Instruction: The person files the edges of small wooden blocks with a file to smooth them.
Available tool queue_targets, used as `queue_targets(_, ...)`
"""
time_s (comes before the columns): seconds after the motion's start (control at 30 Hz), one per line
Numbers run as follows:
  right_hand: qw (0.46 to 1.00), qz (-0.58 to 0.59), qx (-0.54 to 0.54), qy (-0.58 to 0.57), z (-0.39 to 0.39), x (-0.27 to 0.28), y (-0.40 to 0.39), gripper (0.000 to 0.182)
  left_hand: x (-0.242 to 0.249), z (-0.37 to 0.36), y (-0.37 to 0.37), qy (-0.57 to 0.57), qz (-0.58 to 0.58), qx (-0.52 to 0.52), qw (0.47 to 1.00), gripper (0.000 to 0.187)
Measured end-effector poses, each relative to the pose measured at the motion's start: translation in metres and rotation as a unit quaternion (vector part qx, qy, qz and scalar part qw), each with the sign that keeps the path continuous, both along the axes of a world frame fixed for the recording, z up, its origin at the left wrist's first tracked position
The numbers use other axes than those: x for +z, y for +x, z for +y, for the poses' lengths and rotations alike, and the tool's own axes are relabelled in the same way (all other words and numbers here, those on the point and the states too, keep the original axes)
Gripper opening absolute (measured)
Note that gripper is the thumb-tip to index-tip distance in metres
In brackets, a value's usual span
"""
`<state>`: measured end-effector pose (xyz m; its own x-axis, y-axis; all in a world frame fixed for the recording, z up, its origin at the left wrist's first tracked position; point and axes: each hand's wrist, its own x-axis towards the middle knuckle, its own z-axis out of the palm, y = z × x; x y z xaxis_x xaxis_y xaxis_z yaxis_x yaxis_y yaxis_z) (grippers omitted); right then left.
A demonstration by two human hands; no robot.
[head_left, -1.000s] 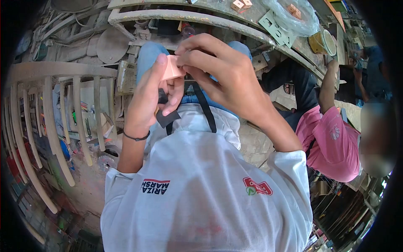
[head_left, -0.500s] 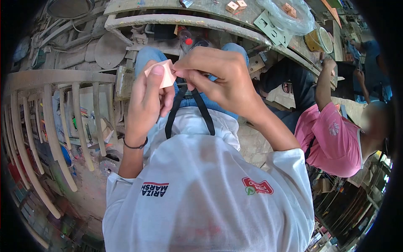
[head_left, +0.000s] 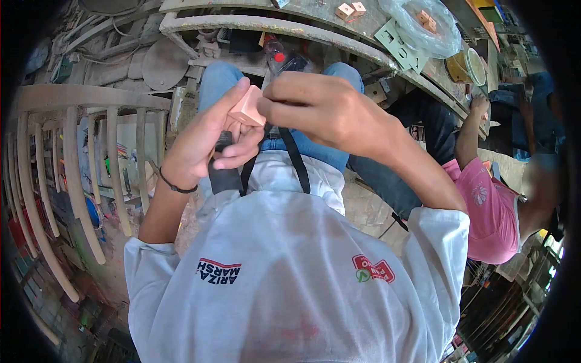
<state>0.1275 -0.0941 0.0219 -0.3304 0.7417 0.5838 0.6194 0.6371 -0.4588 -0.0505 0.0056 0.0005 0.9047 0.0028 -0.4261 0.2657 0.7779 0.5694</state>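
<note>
A small pale wooden block (head_left: 247,111) sits in my left hand (head_left: 213,134), held between the thumb and the fingers in front of my lap. My right hand (head_left: 330,112) is at the block's right side, its thumb and fingers pinched together. Whatever lies in that pinch is hidden behind the fingers. Two similar wooden blocks (head_left: 345,11) rest on the bench (head_left: 302,12) ahead, and a clear plastic bag (head_left: 445,33) there holds more of them.
Beside the bag lie a green plate with cut-out shapes (head_left: 393,42) and a yellowish bucket (head_left: 461,68). A bottle with a red cap (head_left: 275,49) is under the bench. A slatted wooden chair (head_left: 72,115) stands left. Another person in a pink shirt (head_left: 487,212) sits right.
Both hands and the block have shifted slightly right. The block has been tilted, and the left thumb now lies along its upper edge. My right hand has turned, with its back more toward me.
</note>
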Motion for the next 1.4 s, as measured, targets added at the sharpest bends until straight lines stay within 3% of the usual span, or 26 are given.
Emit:
queue_targets(0.03, 1.000, -0.001, -0.001, 0.002, 0.000, 0.000, 0.000, 0.024, -0.001, -0.002, 0.003, 0.074, 0.005, 0.026, 0.997, 0.057)
queue_targets(0.07, 0.999, 0.018, -0.031, -0.038, 0.000, -0.001, -0.001, 0.023, -0.003, -0.002, 0.005, 0.074, 0.004, 0.025, 0.997, 0.057)
queue_targets(0.13, 0.994, 0.038, -0.058, -0.079, 0.002, -0.003, -0.003, 0.023, -0.009, -0.003, 0.007, 0.125, -0.011, 0.116, 0.985, 0.052)
queue_targets(0.2, 0.991, 0.086, -0.098, -0.035, 0.006, -0.004, -0.006, 0.019, -0.012, -0.002, 0.008, 0.105, -0.044, 0.137, 0.984, 0.048)
queue_targets(0.3, 0.984, 0.106, -0.126, -0.061, 0.010, -0.006, -0.006, 0.016, -0.015, 0.002, 0.012, 0.062, -0.102, 0.163, 0.979, 0.040)
queue_targets(0.37, 0.986, 0.097, -0.128, -0.039, 0.013, -0.011, -0.004, 0.014, -0.010, 0.001, 0.018, 0.156, -0.047, 0.211, 0.964, 0.039)
queue_targets(0.5, 0.966, 0.178, -0.164, -0.094, 0.014, -0.010, -0.003, 0.011, -0.011, 0.002, 0.017, 0.253, -0.031, 0.220, 0.942, 0.043)
queue_targets(0.6, 0.951, 0.213, -0.177, -0.137, 0.014, -0.006, 0.001, 0.010, -0.007, -0.001, 0.015, 0.275, -0.110, 0.180, 0.938, 0.046)
queue_targets(0.67, 0.945, 0.222, -0.179, -0.160, 0.012, -0.002, 0.001, 0.010, -0.007, -0.003, 0.011, 0.370, -0.089, 0.160, 0.911, 0.050)
queue_targets(0.77, 0.935, 0.232, -0.173, -0.204, 0.011, 0.002, 0.000, 0.011, -0.010, -0.001, 0.004, 0.356, -0.104, 0.137, 0.918, 0.047)
queue_targets(1.0, 0.975, 0.185, -0.072, -0.104, 0.007, 0.003, 0.000, 0.018, -0.020, -0.001, -0.004, 0.225, -0.168, 0.114, 0.953, 0.054)
queue_targets(1.07, 0.979, 0.179, -0.062, -0.080, 0.006, 0.005, -0.001, 0.019, -0.022, -0.004, -0.004, 0.112, -0.186, 0.126, 0.968, 0.055)
queue_targets(1.1, 0.981, 0.175, -0.050, -0.070, 0.005, 0.008, -0.002, 0.020, -0.025, -0.006, -0.003, 0.112, -0.186, 0.126, 0.968, 0.055)
queue_targets(1.17, 0.983, 0.170, -0.039, -0.061, 0.003, 0.013, -0.004, 0.021, -0.031, -0.008, -0.003, -0.036, -0.264, 0.098, 0.959, 0.055)
queue_targets(1.23, 0.991, 0.098, -0.041, -0.080, 0.000, 0.019, -0.003, 0.021, -0.033, -0.006, -0.003, -0.047, -0.262, 0.087, 0.960, 0.054)
queue_targets(1.3, 0.991, 0.092, -0.050, -0.079, 0.002, 0.024, -0.003, 0.019, -0.032, -0.006, -0.002, -0.057, -0.262, 0.074, 0.961, 0.052)
queue_targets(1.4, 0.985, 0.129, -0.072, -0.095, 0.001, 0.025, -0.003, 0.016, -0.022, -0.008, 0.001, 0.012, -0.225, 0.145, 0.963, 0.050)
